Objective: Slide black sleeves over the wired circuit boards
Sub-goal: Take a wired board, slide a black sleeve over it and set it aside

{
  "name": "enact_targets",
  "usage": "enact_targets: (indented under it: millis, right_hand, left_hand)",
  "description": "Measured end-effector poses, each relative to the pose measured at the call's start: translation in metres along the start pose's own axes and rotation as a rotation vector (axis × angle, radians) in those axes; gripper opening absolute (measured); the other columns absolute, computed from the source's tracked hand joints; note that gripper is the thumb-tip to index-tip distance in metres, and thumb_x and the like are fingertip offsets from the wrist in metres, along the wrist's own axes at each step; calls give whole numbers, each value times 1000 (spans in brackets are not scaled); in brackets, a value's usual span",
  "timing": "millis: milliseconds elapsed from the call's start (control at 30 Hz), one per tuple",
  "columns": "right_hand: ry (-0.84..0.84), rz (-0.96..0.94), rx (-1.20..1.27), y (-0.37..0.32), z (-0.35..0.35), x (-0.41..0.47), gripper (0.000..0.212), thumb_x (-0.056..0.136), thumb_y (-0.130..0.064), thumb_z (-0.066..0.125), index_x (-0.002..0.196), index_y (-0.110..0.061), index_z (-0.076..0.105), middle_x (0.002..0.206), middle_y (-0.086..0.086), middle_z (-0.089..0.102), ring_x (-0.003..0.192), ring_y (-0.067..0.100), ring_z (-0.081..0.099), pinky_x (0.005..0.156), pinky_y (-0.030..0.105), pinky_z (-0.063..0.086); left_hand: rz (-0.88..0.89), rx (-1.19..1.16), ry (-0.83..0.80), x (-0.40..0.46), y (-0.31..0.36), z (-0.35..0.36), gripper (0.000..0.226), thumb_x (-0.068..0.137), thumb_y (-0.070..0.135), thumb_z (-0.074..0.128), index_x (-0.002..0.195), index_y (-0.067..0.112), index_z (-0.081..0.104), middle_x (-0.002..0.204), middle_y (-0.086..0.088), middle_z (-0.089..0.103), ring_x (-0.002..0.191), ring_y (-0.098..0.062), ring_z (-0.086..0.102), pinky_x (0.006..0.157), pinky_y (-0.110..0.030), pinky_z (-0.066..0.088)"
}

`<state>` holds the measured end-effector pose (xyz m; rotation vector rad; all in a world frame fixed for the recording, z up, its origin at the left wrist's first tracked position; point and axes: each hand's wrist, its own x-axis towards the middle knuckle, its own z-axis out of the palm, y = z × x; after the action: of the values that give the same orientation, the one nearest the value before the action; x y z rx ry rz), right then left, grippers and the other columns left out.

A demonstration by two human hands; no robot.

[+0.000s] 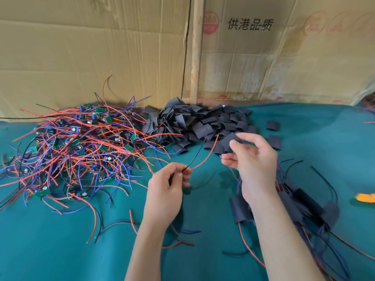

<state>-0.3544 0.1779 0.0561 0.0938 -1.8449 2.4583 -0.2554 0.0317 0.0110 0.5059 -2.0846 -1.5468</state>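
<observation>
We are at the threading step: near frame centre our left hand pinches the red and black wires, while our right hand pinches a black sleeve. Next, we judge, the wire tips must enter the sleeve's mouth.

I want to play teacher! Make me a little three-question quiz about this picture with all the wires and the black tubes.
1. True or false: the left hand pinches a red wire and a black wire.
2. Which pile lies farther left on the green cloth? A) the sleeves B) the wired boards
3. Fill in: the finished pieces lie under the ___ arm.

Key
1. True. The thumb and fingers pinch both wires.
2. B. The sleeves are heaped to the right of the boards, by the cardboard.
3. Right. The right hand is raised in front of the sleeve pile, holding a sleeve.
</observation>
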Motion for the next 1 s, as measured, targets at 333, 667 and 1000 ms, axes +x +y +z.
enact_targets:
  millis: [333,667,1000]
  right_hand:
    - [-130,180,318,-13,-7,3,27,93,5,64,119,-2,68,82,9,55,67,27,75,59,25,58]
    - [-235,132,104,-11,-5,0,38,82,12,66,68,-23,72,63,1,60,49,15,50,48,24,40]
    - [-375,155,108,-10,-4,-4,26,83,15,65,101,-3,71,102,14,78,56,14,59,52,21,48]
  left_hand:
    - [-25,-137,-15,-2,6,-6,36,100,-6,45,84,16,68,74,7,71,68,-10,69,47,-16,41]
    - [-158,-471,-273,-9,18,-14,33,101,-4,45,86,14,68,78,-4,64,67,-17,67,38,-18,33]
    - [-188,-559,-325,-9,20,-13,25,94,24,54,93,15,77,71,-6,39,52,-16,45,40,-25,44]
